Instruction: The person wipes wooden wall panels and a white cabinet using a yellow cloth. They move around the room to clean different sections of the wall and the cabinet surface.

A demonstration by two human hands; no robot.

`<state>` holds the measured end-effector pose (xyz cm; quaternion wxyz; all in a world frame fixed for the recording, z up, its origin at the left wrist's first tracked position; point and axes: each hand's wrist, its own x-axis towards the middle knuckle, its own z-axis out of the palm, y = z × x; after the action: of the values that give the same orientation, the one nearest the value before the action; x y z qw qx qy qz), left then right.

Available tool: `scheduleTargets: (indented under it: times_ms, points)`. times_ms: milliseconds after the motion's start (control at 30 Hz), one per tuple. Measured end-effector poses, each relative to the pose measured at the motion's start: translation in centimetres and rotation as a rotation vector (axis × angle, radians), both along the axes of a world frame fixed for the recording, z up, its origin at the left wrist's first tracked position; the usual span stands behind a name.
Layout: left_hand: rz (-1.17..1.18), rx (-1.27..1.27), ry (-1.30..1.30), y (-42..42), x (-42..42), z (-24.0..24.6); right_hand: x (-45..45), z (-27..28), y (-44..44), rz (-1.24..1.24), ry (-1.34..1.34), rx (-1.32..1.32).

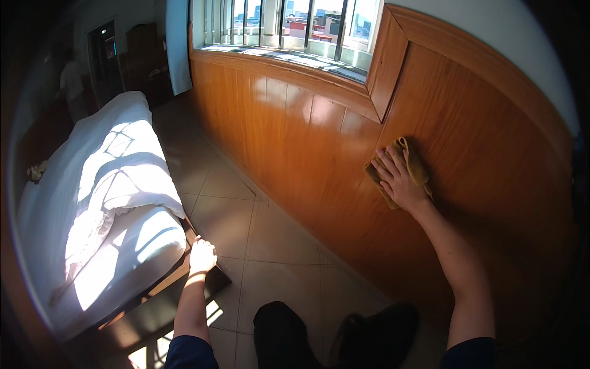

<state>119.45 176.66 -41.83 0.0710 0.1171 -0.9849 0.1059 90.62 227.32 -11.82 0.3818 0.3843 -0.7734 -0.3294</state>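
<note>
My right hand presses a folded brown cloth against the wooden wall panel, a little below and right of the window frame's corner. The fingers lie over the cloth and point up and to the left. Its edges stick out around my hand. My left hand, bright with sunlight, has its fingers curled at the corner of the wooden bed frame. Whether it rests on the frame or hovers just above, I cannot tell. Beside it lies the white mattress with a white quilt.
A barred window with a wooden frame is set in the wall. A light blue curtain hangs at its left. Tiled floor runs between bed and panelling. A person stands in the dim far left, near a doorway.
</note>
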Motion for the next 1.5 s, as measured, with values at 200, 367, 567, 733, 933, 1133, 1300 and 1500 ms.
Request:
scheduleTargets:
  times_ms: [200,367,567,733,933,1133,1300,1500]
  points:
    - [0.043,0.040,-0.083,-0.2,-0.3,0.0,2.3,2.8,8.4,0.036,-0.328,0.314]
    - [0.019,0.150,-0.008,-0.5,-0.1,-0.3,3.3,16.8,9.7,0.093,0.079,-0.154]
    - [0.021,0.173,0.003,-0.2,-0.1,0.2,2.7,17.5,6.3,-0.036,0.468,-0.419]
    - [0.008,0.144,0.025,0.0,-0.1,0.4,0.9,6.6,1.8,-0.051,0.220,-0.414]
    - [-0.013,0.155,0.060,-0.1,0.2,0.2,-1.7,-8.6,-3.0,0.024,0.013,-0.114]
    - [-0.073,0.193,0.177,0.1,0.5,0.5,-1.1,-23.5,-3.1,0.007,-0.140,0.412]
    - [-0.035,0.178,0.156,0.3,0.5,0.6,0.1,-28.1,0.2,0.031,-0.173,0.725]
    - [-0.009,0.139,0.102,0.2,0.3,0.6,-0.7,-17.5,0.9,0.094,-0.228,0.500]
